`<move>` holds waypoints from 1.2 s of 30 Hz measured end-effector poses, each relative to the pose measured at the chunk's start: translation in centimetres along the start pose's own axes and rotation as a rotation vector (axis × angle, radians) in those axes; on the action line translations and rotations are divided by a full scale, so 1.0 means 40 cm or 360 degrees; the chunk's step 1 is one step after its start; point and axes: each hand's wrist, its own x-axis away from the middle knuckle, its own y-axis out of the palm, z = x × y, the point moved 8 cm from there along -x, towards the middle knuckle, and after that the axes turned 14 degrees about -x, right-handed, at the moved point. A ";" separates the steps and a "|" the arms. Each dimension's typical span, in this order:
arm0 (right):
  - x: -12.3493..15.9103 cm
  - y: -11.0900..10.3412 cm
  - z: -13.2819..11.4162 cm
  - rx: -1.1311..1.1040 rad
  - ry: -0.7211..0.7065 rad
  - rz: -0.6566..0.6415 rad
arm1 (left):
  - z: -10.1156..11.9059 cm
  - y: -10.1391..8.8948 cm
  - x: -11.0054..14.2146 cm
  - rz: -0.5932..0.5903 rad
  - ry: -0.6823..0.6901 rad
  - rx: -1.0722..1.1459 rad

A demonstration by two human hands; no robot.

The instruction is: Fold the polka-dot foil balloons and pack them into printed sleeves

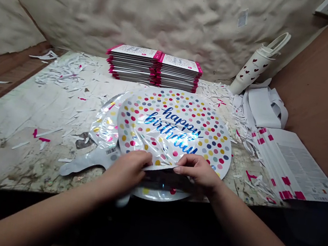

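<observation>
A sheet of crumpled, cream-coloured cloth (136, 13) covers the back wall, and a brown wooden panel (326, 72) closes the right side. Below them lies a scarred work table (9, 158), strewn with white paper offcuts (64, 70) flecked with pink.

At the rear of the table stand two stacks of packaged balloons (153, 68), edged in pink. To their right are a white heart-patterned tumbler (251, 66) and a sheaf of printed cards (292, 165).

The round foil balloon (175, 128), printed "happy birthday" among coloured dots, lies flat at the table's front edge, partly overhanging it. A second, silver foil balloon (102, 130) lies partly beneath it.

The left hand (126, 170) and right hand (196, 170) are closed in pinches on a thin pale strip (157, 167) at the balloon's lower edge, close together.

Caution: uneven pulling could crease or tear the thin foil. The overhanging portion may slide off the table if the pinch is released. Loose offcuts can cling to the film, and rough patches on the table may scratch it.
</observation>
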 end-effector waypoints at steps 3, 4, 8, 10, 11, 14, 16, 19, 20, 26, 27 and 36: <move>0.008 -0.022 -0.021 -0.0245 -0.0138 0.0051 | -0.084 -0.043 0.053 0.0192 -0.0098 -0.0394; 0.013 -0.027 -0.032 -0.0247 -0.0199 0.0055 | -0.107 -0.076 0.073 0.0361 -0.0134 -0.0485; 0.045 -0.003 -0.078 0.0212 -0.0432 -0.0033 | -0.130 -0.206 0.141 0.1076 -0.0082 -0.0626; 0.071 0.033 -0.091 0.0618 -0.0598 -0.0118 | -0.117 -0.208 0.124 0.1041 0.0104 -0.0528; 0.088 0.054 -0.092 0.0832 -0.0701 -0.0177 | -0.111 -0.190 0.102 0.0911 0.0197 -0.0462; 0.133 0.096 -0.052 0.1454 -0.0800 -0.0351 | -0.098 -0.086 0.040 0.0376 0.0450 -0.0327; 0.149 0.087 -0.011 0.1745 -0.0588 -0.0443 | -0.090 -0.013 0.025 0.0124 0.0583 -0.0332; 0.144 0.050 -0.012 0.1863 -0.0263 -0.0462 | -0.084 0.037 0.032 0.0125 0.0635 -0.0372; 0.126 0.041 -0.039 0.1878 -0.0261 -0.0396 | -0.083 0.041 0.037 0.0176 0.0619 -0.0389; -0.172 0.058 -0.204 0.2227 -0.0460 -0.0053 | -0.068 0.050 0.044 0.0291 0.0623 -0.0472; -0.234 0.062 -0.217 0.2253 -0.0443 -0.0012 | -0.069 0.053 0.041 0.0296 0.0621 -0.0477; -0.327 -0.189 -0.340 0.2278 -0.0086 0.0827 | -0.082 0.063 0.052 0.0319 0.0588 -0.0374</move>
